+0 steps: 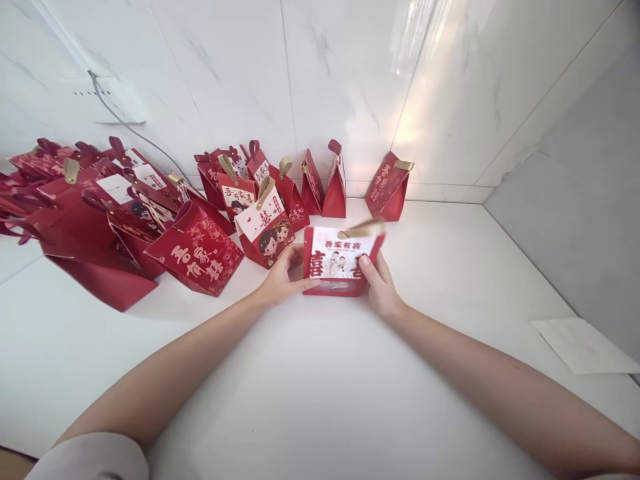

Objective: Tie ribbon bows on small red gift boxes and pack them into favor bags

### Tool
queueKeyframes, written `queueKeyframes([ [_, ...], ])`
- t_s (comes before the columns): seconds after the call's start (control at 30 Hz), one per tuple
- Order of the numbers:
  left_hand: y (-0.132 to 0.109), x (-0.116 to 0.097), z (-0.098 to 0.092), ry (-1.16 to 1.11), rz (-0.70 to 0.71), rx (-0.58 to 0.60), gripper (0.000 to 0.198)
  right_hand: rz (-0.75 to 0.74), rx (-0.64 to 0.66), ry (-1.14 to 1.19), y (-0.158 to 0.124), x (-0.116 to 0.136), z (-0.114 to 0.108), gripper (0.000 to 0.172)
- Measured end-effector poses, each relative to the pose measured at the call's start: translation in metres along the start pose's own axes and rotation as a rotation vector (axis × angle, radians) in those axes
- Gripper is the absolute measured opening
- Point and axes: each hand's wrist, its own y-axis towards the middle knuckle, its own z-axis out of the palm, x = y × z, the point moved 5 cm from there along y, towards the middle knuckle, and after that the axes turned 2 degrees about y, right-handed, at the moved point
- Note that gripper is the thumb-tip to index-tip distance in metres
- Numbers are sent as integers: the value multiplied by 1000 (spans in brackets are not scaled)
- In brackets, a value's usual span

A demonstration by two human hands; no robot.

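Note:
Between my two hands is a red and white gift box [336, 261] with a gold ribbon handle on top, a printed couple on its front and a small clear window low down. My left hand [287, 277] grips its left side, thumb across the lower front corner. On the right edge, my right hand [381, 283] presses its thumb to the front, the other fingers hidden behind. Just left of my left hand stands a gift box with two cartoon figures [267, 227], its gold loop upright.
Several red gift boxes [195, 257] crowd the left side of the white table [310, 393]. More stand along the tiled wall [340, 80], with one lone red box [390, 187] at right. A cable [125, 123] hangs at the wall; a white sheet [585, 345] lies far right.

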Motion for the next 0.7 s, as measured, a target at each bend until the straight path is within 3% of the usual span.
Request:
queueKeyframes([
  [0.17, -2, -2, 5, -101, -19, 118, 70, 86, 71, -33, 0, -6, 4, 47],
  [0.47, 1, -6, 1, -120, -60, -15, 51, 160, 184, -16, 0, -6, 13, 57],
  [0.7, 1, -3, 0, -73, -63, -29, 56, 165, 161, -35, 1, -8, 10, 53],
])
